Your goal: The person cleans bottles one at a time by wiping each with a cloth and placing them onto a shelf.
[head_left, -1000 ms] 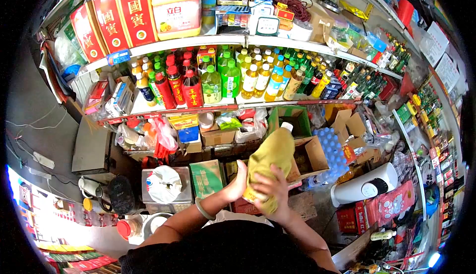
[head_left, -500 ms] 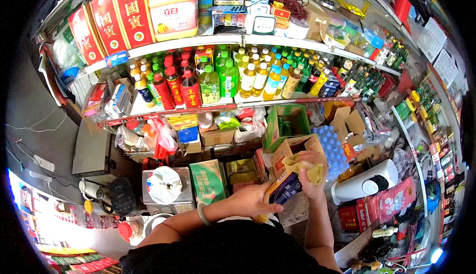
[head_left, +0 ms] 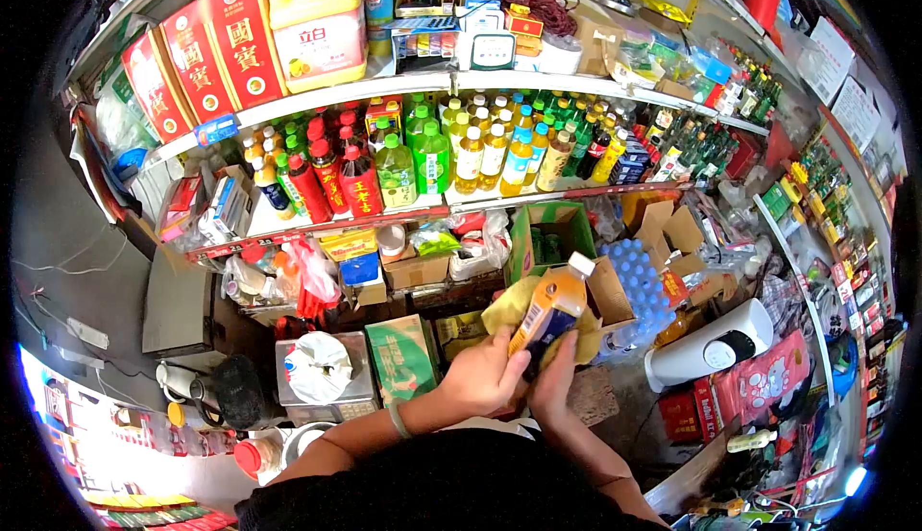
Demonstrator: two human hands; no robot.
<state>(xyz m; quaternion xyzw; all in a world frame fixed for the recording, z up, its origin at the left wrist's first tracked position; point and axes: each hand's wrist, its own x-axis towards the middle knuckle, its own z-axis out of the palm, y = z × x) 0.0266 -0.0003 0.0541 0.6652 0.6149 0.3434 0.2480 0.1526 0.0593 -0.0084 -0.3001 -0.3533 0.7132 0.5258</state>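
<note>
A bottle of orange drink (head_left: 559, 291) with a white cap and a dark blue label tilts up and to the right in front of me. My left hand (head_left: 483, 377) is closed around its lower part, the thumb on the label. Behind the bottle, a yellow cloth (head_left: 506, 308) shows on both sides. My right hand (head_left: 554, 377) presses this cloth against the bottle from the right and behind; most of its fingers are hidden.
Shelves of drink bottles (head_left: 432, 158) run across the front. Below stand an open green carton (head_left: 521, 257), blue-capped bottles in plastic wrap (head_left: 637, 286), a green-and-white box (head_left: 403, 358) and a metal box (head_left: 357, 377). To the right lies a white cylindrical appliance (head_left: 715, 349).
The bottle has turned upright enough to show its white cap and orange drink. My right hand has moved down and left from the bottle's top, and the cloth now lies behind the bottle.
</note>
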